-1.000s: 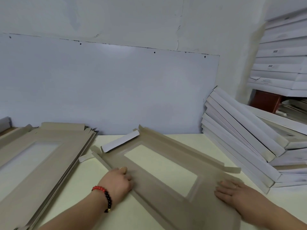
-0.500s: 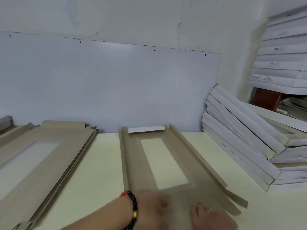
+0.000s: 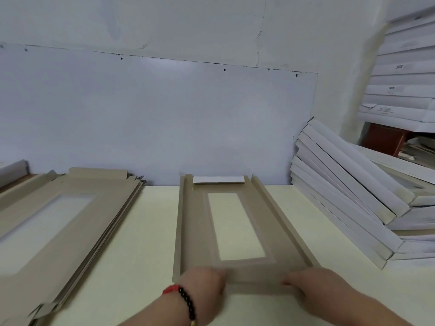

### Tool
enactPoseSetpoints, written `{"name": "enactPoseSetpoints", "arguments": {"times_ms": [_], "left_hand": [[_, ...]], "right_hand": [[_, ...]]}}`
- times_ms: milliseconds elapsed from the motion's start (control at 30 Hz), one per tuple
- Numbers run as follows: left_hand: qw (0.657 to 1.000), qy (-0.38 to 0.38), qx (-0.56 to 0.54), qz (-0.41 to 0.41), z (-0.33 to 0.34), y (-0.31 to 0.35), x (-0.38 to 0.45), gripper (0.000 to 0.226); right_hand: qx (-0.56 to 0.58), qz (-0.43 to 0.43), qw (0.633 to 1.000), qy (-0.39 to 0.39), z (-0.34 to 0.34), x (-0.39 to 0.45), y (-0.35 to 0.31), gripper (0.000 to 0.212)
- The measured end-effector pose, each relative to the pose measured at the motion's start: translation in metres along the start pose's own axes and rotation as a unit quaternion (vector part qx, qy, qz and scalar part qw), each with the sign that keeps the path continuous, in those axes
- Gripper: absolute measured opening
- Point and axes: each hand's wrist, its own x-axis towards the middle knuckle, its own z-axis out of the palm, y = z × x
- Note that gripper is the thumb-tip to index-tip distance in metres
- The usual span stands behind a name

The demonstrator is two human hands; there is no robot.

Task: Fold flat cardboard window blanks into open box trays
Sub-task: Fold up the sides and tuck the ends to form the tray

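Gripping blank's (image 3: 195, 231) near flap: left hand (image 3: 202, 284), right hand (image 3: 315, 288).

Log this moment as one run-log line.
step: folding near end flap | left hand: grips flap | right hand: grips flap | blank: flat on table, side flaps up

pale yellow table (image 3: 131, 231); grey panel (image 3: 153, 118) against cracked white wall (image 3: 188, 24) at 12 o'clock; reddish-brown cabinet (image 3: 383, 140) at 2 o'clock.
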Motion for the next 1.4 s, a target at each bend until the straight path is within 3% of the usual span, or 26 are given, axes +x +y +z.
{"name": "enactPoseSetpoints", "arguments": {"times_ms": [133,233,367,500,600,767,933,1000,1100,1267,1400], "left_hand": [[0.997,0.008,-0.062,-0.042,-0.009,-0.012,0.014,0.023],[0.988,0.008,-0.131,-0.084,-0.008,-0.017,0.024,0.016],[0.978,0.045,-0.150,-0.139,0.005,-0.015,0.033,0.018],[0.985,0.089,-0.010,-0.147,0.016,-0.010,0.044,0.042],[0.988,0.089,0.044,-0.118,0.024,0.000,0.054,0.053],[0.989,0.070,-0.005,-0.127,0.041,0.006,0.066,0.061],[0.989,0.032,0.025,-0.140,0.044,-0.016,0.065,0.072],[0.989,0.030,0.044,-0.138,0.043,-0.020,0.064,0.072],[0.988,0.024,0.047,-0.143,0.043,-0.022,0.065,0.069],[0.988,0.006,0.055,-0.147,0.040,-0.020,0.065,0.073],[0.988,0.046,0.034,-0.147,0.045,-0.026,0.061,0.065]], "right_hand": [[0.140,0.040,0.989,-0.035,-0.017,0.022,0.015,0.015],[0.220,0.090,0.970,-0.048,-0.018,0.041,0.018,0.028],[0.087,0.149,0.985,-0.029,-0.010,0.059,0.009,0.062],[-0.100,0.116,0.987,0.054,0.007,0.074,-0.013,0.078],[-0.070,0.074,0.992,0.074,0.022,0.086,-0.045,0.065],[0.067,0.057,0.991,0.103,0.046,0.100,-0.076,0.057],[-0.009,0.058,0.982,0.177,0.047,0.091,-0.060,0.059],[-0.002,0.080,0.984,0.158,0.051,0.091,-0.037,0.062],[-0.019,0.142,0.988,0.050,0.057,0.086,-0.003,0.058],[-0.043,0.167,0.984,0.035,0.053,0.074,0.019,0.064],[-0.012,0.172,0.984,0.047,0.056,0.069,0.018,0.063]]}}
